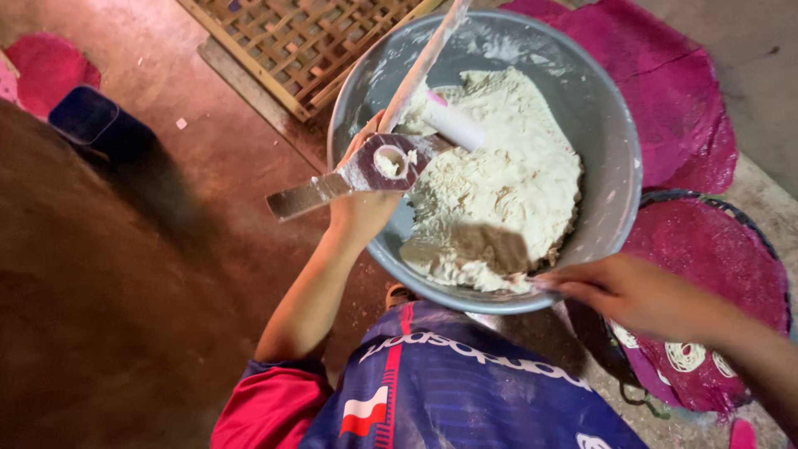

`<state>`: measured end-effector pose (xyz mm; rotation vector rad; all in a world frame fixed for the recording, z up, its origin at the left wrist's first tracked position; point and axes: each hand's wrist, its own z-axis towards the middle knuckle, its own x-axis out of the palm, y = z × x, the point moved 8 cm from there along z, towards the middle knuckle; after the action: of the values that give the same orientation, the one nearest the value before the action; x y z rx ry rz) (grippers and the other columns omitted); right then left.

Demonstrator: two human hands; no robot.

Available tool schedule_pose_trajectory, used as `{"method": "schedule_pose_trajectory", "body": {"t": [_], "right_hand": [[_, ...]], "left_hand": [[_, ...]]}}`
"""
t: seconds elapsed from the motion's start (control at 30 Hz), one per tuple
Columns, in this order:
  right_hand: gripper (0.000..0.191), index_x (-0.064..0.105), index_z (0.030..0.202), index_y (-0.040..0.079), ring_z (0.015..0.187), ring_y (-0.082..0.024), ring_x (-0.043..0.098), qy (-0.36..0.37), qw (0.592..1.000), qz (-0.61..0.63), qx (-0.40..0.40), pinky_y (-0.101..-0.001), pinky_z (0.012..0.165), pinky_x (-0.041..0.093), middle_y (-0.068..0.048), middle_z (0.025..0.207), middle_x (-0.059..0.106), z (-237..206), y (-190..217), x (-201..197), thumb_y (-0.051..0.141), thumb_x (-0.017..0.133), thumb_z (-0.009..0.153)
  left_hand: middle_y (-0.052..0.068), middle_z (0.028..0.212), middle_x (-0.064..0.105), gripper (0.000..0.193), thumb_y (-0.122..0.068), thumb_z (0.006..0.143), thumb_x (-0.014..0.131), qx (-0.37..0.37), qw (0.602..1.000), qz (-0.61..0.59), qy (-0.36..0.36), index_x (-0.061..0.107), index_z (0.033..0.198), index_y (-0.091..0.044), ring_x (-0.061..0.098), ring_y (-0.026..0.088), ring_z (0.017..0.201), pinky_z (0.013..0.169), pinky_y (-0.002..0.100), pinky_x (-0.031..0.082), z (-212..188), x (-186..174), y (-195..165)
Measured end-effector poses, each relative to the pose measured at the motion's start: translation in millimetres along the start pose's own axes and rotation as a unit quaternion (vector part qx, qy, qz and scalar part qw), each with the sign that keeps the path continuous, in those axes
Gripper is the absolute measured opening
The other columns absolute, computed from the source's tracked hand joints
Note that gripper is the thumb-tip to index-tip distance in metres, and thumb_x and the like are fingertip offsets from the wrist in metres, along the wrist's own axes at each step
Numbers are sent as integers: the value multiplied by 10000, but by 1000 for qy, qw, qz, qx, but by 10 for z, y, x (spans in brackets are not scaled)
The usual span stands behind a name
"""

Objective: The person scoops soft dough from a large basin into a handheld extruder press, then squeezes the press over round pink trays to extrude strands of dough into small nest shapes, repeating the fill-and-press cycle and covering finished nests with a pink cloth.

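A large grey metal bowl (617,150) on the floor holds a mound of pale, crumbly dough (507,183). My left hand (362,212) grips a flat metal press (366,170) over the bowl's left rim. The press has a round cup with a bit of dough in it. A short white plunger (453,125) lies on the dough, and a long floury stick (424,62) leans out past the bowl's far rim. My right hand (619,291) reaches in from the right, its fingertips pinching dough at the near rim. My blue and red shirt (449,391) fills the bottom.
Round magenta mats lie to the right, one at the back (677,91) and one nearer (715,258) carrying white coiled noodles (686,356). A bamboo lattice (307,37) lies beyond the bowl. A dark blue box (87,116) sits at the far left on the brown floor (125,291).
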<state>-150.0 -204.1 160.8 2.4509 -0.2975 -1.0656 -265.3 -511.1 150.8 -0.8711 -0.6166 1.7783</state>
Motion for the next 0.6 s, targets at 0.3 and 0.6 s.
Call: {"method": "schedule_pose_trajectory", "body": {"t": [0.3,0.6], "right_hand": [[438,758,1256,111,833,-183,775,-30,997,-12,-65,-317,729,594,-54,950,793,147,268,-832,361,579,944],[316,671,1119,76,752,-237,710,-253,835,-419,-250,-393,641,573,-50,846,685,-50,1536,-374,141,591,819]], "left_hand": [[124,1258,645,634,-254,790,766,3,958,138,253,612,1392,-130,676,307,1076,903,402,559,-71,366,-326],[107,1306,671,662,-367,745,822,-62,957,46,279,634,1311,-79,682,286,1170,991,394,524,-183,568,-97]]}}
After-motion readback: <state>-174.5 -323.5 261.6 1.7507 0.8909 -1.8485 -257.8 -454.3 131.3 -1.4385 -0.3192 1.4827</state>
